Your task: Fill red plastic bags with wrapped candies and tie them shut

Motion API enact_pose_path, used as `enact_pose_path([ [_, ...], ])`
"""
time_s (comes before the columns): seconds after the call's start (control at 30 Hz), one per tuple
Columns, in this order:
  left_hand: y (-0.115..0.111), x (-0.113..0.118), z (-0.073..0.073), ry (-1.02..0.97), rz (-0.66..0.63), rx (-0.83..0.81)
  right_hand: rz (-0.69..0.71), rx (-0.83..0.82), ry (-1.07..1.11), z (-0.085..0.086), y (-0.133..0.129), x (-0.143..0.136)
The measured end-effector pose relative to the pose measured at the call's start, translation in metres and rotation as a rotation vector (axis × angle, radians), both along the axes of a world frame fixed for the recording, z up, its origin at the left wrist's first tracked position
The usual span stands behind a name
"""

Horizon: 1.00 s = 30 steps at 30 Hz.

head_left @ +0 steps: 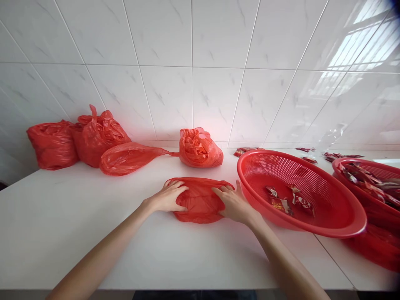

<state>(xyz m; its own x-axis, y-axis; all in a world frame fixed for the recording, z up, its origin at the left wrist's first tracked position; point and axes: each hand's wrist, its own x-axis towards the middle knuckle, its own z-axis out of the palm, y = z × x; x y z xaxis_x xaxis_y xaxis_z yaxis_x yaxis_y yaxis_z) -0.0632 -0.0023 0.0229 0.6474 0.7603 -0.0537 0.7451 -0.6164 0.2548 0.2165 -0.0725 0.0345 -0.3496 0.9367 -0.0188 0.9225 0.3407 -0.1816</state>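
A red plastic bag lies on the white table between my two hands, its mouth spread wide. My left hand is at the bag's left side, fingers apart, with the thumb and fingertips over its edge. At the right side, my right hand touches the bag with its fingers spread, close to the rim of a big red basket. A few red snack packets rest inside that basket. Behind the flat bag stands a filled red bag with its top open.
Two full red bags and a loose, puffed red bag stand at the back left. A second basket holding many packets is at the far right. More packets lie along the tiled wall.
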Motion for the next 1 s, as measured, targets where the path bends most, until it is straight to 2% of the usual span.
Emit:
enact_pose_path([
  [0.23, 0.000, 0.001, 0.003, 0.000, -0.026, -0.007, -0.091, -0.137, -0.054, -0.002, 0.005, -0.006],
  [0.4, 0.008, -0.003, 0.001, -0.091, -0.022, 0.033, -0.114, -0.123, -0.064, 0.000, 0.006, -0.003],
  [0.5, 0.007, -0.005, -0.001, -0.088, -0.008, 0.025, -0.101, -0.039, -0.027, 0.005, 0.002, -0.009],
  [0.6, 0.003, -0.005, -0.004, -0.098, 0.013, 0.025, -0.059, 0.123, 0.092, 0.018, -0.011, -0.020],
  [0.73, -0.002, -0.003, -0.012, -0.138, 0.037, 0.030, 0.080, 0.271, 0.311, 0.054, -0.034, -0.018],
  [0.83, -0.006, -0.001, -0.017, -0.196, 0.029, 0.068, 0.052, 0.275, 0.386, 0.084, -0.041, 0.019],
  [0.9, -0.009, 0.000, -0.019, -0.248, 0.016, 0.110, -0.080, 0.197, 0.328, 0.097, -0.037, 0.063],
  [1.0, -0.013, 0.003, -0.018, -0.297, 0.007, 0.172, -0.279, -0.037, 0.143, 0.097, -0.020, 0.136],
])
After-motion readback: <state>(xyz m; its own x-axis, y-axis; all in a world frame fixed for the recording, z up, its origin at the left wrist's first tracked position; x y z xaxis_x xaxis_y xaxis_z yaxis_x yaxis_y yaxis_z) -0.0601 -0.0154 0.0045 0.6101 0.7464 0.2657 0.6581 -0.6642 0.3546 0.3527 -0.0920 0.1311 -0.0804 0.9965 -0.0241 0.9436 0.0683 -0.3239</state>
